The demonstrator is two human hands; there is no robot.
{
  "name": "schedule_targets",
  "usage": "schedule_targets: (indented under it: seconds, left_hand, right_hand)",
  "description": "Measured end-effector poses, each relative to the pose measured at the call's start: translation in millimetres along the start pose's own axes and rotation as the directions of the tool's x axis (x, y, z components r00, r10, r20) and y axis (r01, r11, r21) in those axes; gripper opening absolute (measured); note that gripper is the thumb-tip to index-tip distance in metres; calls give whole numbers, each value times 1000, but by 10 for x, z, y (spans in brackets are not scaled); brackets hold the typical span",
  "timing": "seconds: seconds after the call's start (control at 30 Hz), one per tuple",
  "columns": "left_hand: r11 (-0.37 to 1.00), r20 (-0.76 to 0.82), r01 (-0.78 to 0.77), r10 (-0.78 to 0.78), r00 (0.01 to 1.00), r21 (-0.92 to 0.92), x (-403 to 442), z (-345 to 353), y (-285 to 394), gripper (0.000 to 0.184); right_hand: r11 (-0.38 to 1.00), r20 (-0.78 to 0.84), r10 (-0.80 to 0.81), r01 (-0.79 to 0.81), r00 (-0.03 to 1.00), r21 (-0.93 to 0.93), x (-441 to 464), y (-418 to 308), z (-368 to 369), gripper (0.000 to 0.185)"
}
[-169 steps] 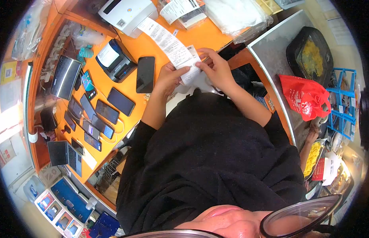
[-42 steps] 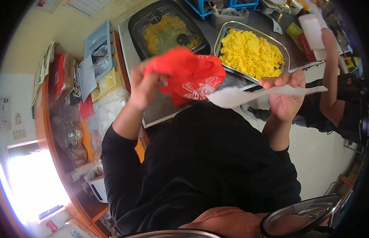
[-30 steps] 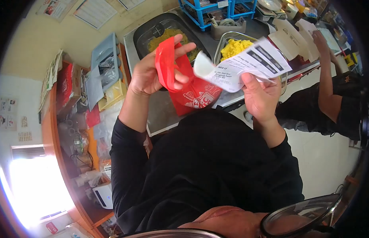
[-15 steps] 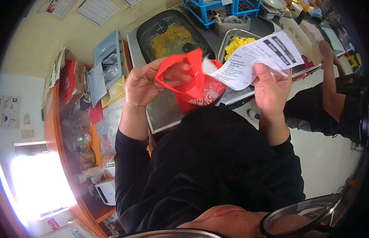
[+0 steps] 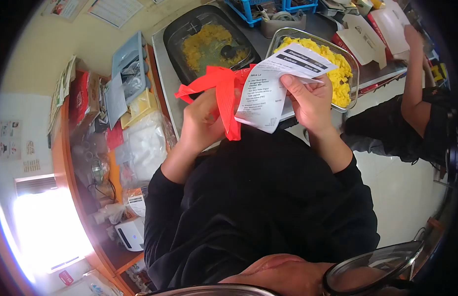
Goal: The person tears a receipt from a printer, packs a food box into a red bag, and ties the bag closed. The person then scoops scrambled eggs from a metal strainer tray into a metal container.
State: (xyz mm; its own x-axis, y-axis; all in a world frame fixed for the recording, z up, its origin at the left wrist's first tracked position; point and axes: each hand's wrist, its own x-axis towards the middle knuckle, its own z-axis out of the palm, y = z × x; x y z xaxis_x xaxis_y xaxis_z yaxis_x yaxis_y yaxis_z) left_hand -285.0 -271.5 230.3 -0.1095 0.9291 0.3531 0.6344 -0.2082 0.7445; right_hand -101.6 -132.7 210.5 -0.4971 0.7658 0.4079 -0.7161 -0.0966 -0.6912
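Observation:
My left hand (image 5: 202,123) is closed on a red fabric bag (image 5: 224,96), its fingers partly hidden behind the red material. Strips of the bag, which look like handles, stick out to the left and hang below. In my right hand (image 5: 312,101) a printed white receipt (image 5: 261,101) is pinched between thumb and fingers. The receipt curls downward in front of the bag, and its black-banded top part folds out to the right. Most of the bag's body is hidden behind the paper.
Behind are a black pan with yellow food remains (image 5: 187,22) and a metal tray of yellow food (image 5: 356,89). Blue baskets (image 5: 251,12) and open cardboard boxes (image 5: 359,42) stand farther back. A person in dark clothes (image 5: 387,123) works at right. Cluttered shelves (image 5: 66,163) flank the left.
My left hand has moved down and right, closing around the bag. The receipt has moved left and lower, now hanging over the bag with more print showing. The view has shifted slightly.

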Motion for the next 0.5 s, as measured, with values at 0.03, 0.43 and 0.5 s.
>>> schedule_targets:
  seconds: [0.03, 0.43, 0.5]
  left_hand:
    - [993, 84, 51, -42, 996, -108, -4, 4, 22, 44]
    - [991, 287, 60, -24, 958, -117, -81, -145, 52, 35]
    - [994, 164, 37, -20, 986, -106, -100, -144, 88, 26]
  right_hand:
    - [999, -9, -31, 31, 999, -21, -12, 30, -15, 30]
    - [954, 203, -264, 287, 943, -91, -115, 54, -21, 20]
    - [932, 299, -309, 350, 903, -95, -117, 47, -23, 24]
